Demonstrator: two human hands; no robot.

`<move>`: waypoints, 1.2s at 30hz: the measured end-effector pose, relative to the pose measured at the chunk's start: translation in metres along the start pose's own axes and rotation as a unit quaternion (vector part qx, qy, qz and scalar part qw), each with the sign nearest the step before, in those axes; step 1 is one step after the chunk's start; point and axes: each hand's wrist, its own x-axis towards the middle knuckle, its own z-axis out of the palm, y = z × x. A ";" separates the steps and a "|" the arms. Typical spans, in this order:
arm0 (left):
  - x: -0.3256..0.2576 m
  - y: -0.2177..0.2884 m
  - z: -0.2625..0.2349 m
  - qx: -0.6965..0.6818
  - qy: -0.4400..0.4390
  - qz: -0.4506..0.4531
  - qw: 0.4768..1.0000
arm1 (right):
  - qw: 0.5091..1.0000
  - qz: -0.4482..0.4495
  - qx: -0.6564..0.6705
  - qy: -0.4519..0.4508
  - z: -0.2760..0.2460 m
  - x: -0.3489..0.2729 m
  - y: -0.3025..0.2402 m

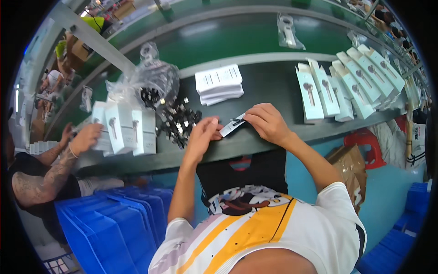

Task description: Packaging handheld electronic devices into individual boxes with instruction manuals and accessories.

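A white folded leaflet (229,129) is held over the table's near edge, between my two hands. My left hand (203,137) is closed with its fingertips at the leaflet's left end. A short black cable (237,120) lies across the leaflet's upper part, and my right hand (269,123) pinches both at the right end. Just left of my left hand spreads a pile of black cables (178,121) with shiny metal ends. Beyond my hands stands a stack of white leaflets (219,84).
Pale open boxes (326,93) stand in a row at the right; more boxes (121,128) stand at the left beside a co-worker's hand (86,138). Clear plastic bags (159,77) lie behind the cables. A bagged white device (287,32) rests on the green belt (219,39). Blue crates (105,228) stand lower left.
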 end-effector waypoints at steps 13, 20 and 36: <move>0.009 -0.006 0.039 0.387 -0.020 0.140 0.911 | 0.976 0.116 0.092 -0.161 0.007 -0.030 -0.003; 0.003 -0.015 0.046 0.421 0.029 0.221 0.879 | 0.949 0.124 0.103 -0.270 0.001 -0.007 0.004; -0.020 -0.020 0.058 0.480 0.076 0.299 0.821 | 0.978 0.118 0.019 -0.173 0.000 -0.030 -0.017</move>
